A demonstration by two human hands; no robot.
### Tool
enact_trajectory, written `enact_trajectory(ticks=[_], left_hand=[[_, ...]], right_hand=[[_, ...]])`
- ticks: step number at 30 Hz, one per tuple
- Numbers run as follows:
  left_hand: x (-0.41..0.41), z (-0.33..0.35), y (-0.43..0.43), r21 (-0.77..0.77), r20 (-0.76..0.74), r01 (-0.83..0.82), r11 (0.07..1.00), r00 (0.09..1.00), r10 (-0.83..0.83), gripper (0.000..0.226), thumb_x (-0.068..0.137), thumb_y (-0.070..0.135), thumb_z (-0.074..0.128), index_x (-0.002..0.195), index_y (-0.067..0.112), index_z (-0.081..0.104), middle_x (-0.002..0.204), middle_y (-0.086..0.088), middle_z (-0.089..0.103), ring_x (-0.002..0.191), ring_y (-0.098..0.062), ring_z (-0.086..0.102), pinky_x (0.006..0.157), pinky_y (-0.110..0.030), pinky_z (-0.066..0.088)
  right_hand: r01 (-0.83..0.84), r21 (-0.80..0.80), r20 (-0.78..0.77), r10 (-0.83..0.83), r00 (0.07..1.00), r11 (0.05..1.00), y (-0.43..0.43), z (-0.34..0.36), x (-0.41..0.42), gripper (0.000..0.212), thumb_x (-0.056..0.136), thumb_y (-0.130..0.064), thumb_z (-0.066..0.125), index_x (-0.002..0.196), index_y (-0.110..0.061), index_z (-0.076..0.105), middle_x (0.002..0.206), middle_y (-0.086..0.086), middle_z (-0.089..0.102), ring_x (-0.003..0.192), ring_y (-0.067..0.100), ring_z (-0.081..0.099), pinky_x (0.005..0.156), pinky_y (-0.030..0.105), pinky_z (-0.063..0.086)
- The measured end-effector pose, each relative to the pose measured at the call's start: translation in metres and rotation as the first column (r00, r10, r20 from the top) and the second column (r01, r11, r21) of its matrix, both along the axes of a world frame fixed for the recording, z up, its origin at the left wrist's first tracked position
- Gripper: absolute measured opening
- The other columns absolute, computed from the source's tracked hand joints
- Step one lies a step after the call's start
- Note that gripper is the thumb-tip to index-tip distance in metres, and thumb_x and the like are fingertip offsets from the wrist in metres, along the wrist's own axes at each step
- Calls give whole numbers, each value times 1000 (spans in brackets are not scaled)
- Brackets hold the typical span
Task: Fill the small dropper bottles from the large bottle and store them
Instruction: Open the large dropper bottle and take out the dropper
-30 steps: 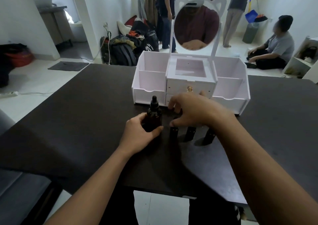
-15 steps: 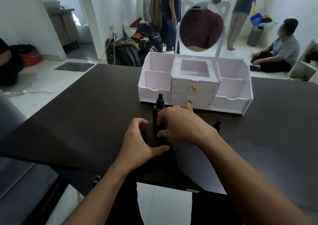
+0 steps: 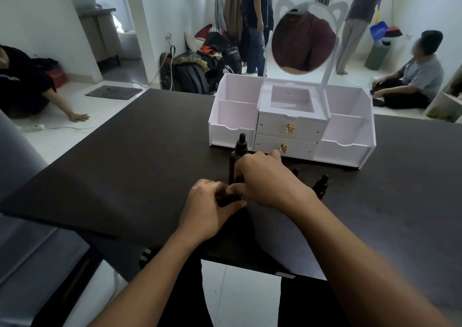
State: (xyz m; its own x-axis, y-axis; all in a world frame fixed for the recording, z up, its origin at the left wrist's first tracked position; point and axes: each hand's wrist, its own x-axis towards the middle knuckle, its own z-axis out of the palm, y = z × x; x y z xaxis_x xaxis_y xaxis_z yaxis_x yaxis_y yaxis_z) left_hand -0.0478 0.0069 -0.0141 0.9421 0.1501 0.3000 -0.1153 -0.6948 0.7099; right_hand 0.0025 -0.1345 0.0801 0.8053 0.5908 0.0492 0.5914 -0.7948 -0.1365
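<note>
Head view, opening stage of the filling step. My left grip lies low on the dark surface, its fingers curled round one small dropper bottle near the front edge; only a sliver of dark glass shows between the fingers. My right grip arches over the top of that bottle, fingers curled down and thumb tip meeting the left fingers. I cannot tell whether it is clamped on the cap or merely touching it, since the hand hides the contact. The large bottle stands upright just behind both hands, its dropper cap on, just in front of the white organiser. The other small bottles stand to the right of my right wrist, caps on as far as I can see. The organiser's open side compartments show nothing inside and both drawers are closed, so I judge that nothing is stored yet. The step in hand appears to be uncapping the first small bottle. The next move calls for a steady left hold while the right twists the cap off, lifted straight up and kept clear of the large bottle close behind, which a careless knuckle could tip.
</note>
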Motion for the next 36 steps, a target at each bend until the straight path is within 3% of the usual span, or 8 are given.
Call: enact_trajectory(ticks=[6, 11, 16, 20, 24, 29, 33, 36], left_hand=[[2, 0, -1, 34, 13, 5, 999, 1000, -6, 33, 68, 44, 84, 89, 21, 74, 79, 24, 51, 88, -14, 59, 81, -41, 51], [2, -2, 1, -1, -68, -16, 1000, 998, 16, 27, 68, 46, 83, 83, 28, 70, 89, 6, 58, 87, -11, 59, 79, -37, 53], [1, -3, 3, -38, -82, -30, 999, 996, 27, 24, 67, 48, 81, 84, 36, 69, 95, 5, 61, 84, -8, 63, 79, -37, 56], [-5, -11, -1, 12, -113, -4, 1000, 994, 5, 15, 71, 44, 77, 76, 41, 63, 94, 4, 60, 86, -12, 61, 76, -39, 55], [0, -6, -1, 15, -77, -19, 1000, 997, 20, 22, 72, 47, 75, 90, 34, 71, 95, 5, 61, 89, -10, 60, 73, -34, 52], [1, -7, 0, 8, -86, -26, 1000, 996, 26, 19, 72, 43, 78, 87, 35, 71, 96, 5, 60, 90, -12, 60, 74, -31, 51], [1, -6, -1, 5, -85, -37, 999, 996, 37, 19, 75, 41, 77, 92, 33, 72, 99, 6, 60, 88, -10, 61, 73, -29, 51], [2, -7, 0, 6, -82, -19, 1000, 996, 19, 14, 74, 41, 75, 84, 34, 67, 98, 5, 60, 88, -11, 61, 74, -32, 53]], right_hand=[[-61, -11, -36, 60, 998, 998, -2, 5, -1, 18, 91, -25, 70, 109, -23, 72, 108, -1, 69, 107, 23, 57, 86, 40, 28], [0, 62, 67, -5, 998, 998, -5, 1, -7, 33, 89, -55, 67, 105, -26, 66, 98, -6, 67, 94, 19, 60, 92, 44, 28], [-13, 179, 5, 13, 1000, 984, -7, -8, -12, 21, 93, -30, 64, 114, -30, 65, 107, -9, 67, 109, 17, 58, 89, 39, 25], [58, 237, 99, -83, 992, 970, -7, -25, -24, 30, 90, -51, 65, 109, -29, 63, 103, -9, 65, 103, 16, 56, 87, 40, 24], [59, 301, 122, -100, 987, 952, -4, -26, -22, 19, 89, -36, 65, 106, -28, 61, 104, -9, 64, 102, 17, 56, 84, 38, 23], [129, 318, 171, -191, 967, 939, -6, -26, -25, 33, 86, -55, 65, 102, -27, 54, 91, -11, 60, 92, 15, 52, 85, 40, 25], [105, 360, 89, -147, 985, 927, -7, -28, -24, 31, 85, -39, 67, 109, -28, 51, 94, -12, 60, 96, 16, 56, 88, 40, 28], [116, 356, 120, -169, 978, 927, -6, -27, -26, 39, 84, -47, 68, 113, -28, 48, 95, -12, 61, 94, 15, 55, 92, 42, 29]])
